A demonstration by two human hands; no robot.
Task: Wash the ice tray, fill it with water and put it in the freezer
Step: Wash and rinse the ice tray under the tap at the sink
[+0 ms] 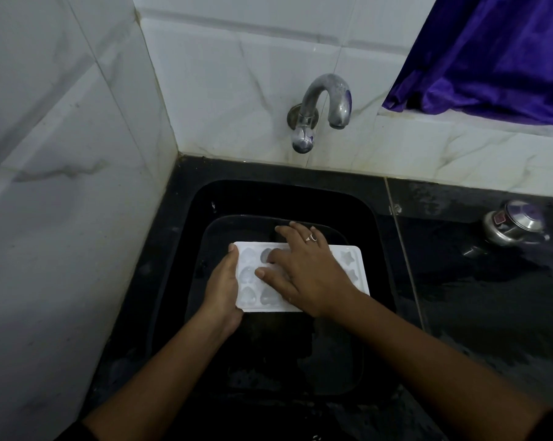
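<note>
Head view looks down into the black sink (357, 211), and I see the white ice tray (353, 265) held low inside the basin, roughly level, cavities facing up. It sits in front of and below the curved metal tap (324, 105) on the tiled wall. The left grip (222, 292) wraps the tray's left short edge, thumb on top near the far corner and the other fingers out of sight beneath. The right grip (303, 272) lies wide and flat across the middle of the tray, fingers spread and pressing on the moulds, holding nothing; a ring (310, 238) shows on one finger. Heart and star shapes are visible in the uncovered cavities. On the dark bench (459, 281) to the right stands a steel vessel (513, 226), well apart from the sink. A purple curtain (491, 52) hangs above it.
</note>
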